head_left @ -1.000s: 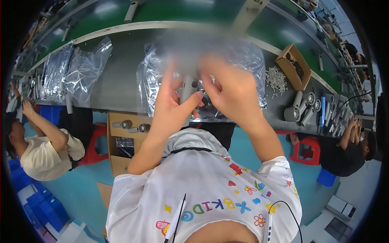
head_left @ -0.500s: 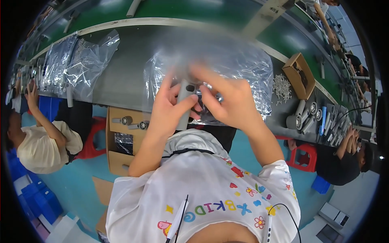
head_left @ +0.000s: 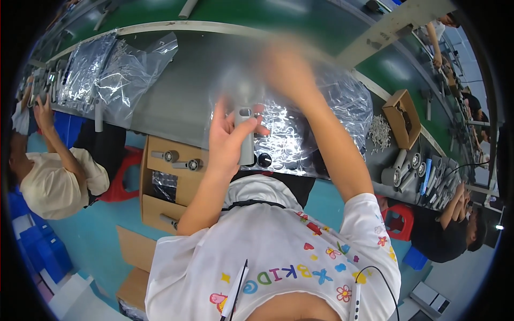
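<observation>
Overhead, the head view looks down on a long grey workbench (head_left: 176, 91) with a pale rim and a green surface (head_left: 300, 21) running along its far side. Near the middle, the left hand (head_left: 227, 142) has its fingers curled round a grey tube-shaped part (head_left: 246, 136), held upright just above the bench's near edge, thumb across its front. The right hand (head_left: 286, 67) is raised farther out over the bench and is blurred, so I cannot tell how its fingers stand or whether it holds anything. Under both hands lies a crinkled clear plastic bag (head_left: 342, 107); more clear bags (head_left: 123, 67) lie at the far left of the bench. To the right sit a heap of small pale parts (head_left: 380, 131), a small open cardboard box (head_left: 401, 115) and a cluster of grey cylinders (head_left: 401, 168). Below the bench's near edge, on the left, an open cardboard carton (head_left: 160, 182) holds similar grey parts beside a red stool (head_left: 126, 171). The floor (head_left: 101, 224) is teal, with blue crates (head_left: 43, 251) at the near left. Other people sit at left and right.
</observation>
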A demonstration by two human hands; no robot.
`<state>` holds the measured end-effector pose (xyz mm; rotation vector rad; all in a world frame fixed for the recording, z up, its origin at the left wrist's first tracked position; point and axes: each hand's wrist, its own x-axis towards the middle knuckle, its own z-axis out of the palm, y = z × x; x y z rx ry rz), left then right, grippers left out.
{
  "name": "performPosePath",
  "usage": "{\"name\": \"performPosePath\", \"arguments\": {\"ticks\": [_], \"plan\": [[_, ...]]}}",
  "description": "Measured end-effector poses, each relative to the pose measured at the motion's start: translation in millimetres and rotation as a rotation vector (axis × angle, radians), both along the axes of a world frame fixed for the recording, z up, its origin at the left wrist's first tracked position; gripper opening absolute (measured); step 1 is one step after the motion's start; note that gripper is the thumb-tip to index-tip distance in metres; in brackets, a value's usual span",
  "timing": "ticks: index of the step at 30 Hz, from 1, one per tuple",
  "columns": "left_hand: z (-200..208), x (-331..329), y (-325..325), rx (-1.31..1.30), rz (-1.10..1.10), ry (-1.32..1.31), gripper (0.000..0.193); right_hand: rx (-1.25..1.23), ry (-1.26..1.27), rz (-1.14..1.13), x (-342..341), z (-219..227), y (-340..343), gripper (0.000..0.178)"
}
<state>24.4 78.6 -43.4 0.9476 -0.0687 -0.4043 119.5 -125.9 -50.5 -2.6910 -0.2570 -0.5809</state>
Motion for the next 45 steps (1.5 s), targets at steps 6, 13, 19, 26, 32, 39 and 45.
{"name": "performPosePath", "arguments": {"ticks": [6, 13, 19, 26, 32, 39, 45], "plan": [[0, 2, 0, 0.031, 0.043, 0.038, 0.060, 0.654, 0.250, 0.033, 0, 29, -31, 0.021], [14, -1, -3, 0.115, 0.064, 0.045, 0.061, 1.913, 0.603, 0.324, -33, 51, -61, 0.033], [30, -4, -19, 0.041, 0.033, -0.037, 0.062, 1.920, 0.571, 0.321, -68, 59, -47, 0.038], [38, -8, -47, 0.043, -0.011, -0.042, 0.066, 1.372, 0.218, 0.125, -105, 79, -24, 0.031], [33, -11, -59, 0.036, -0.035, -0.063, 0.073, 0.797, -0.025, 0.004, -121, 78, -20, 0.029], [33, -11, -62, 0.050, -0.005, -0.123, 0.074, 0.668, -0.056, -0.026, -125, 83, -11, 0.025], [32, -11, -61, 0.112, 0.035, -0.176, 0.070, 0.767, 0.030, -0.019, -126, 81, -2, 0.023]]}}
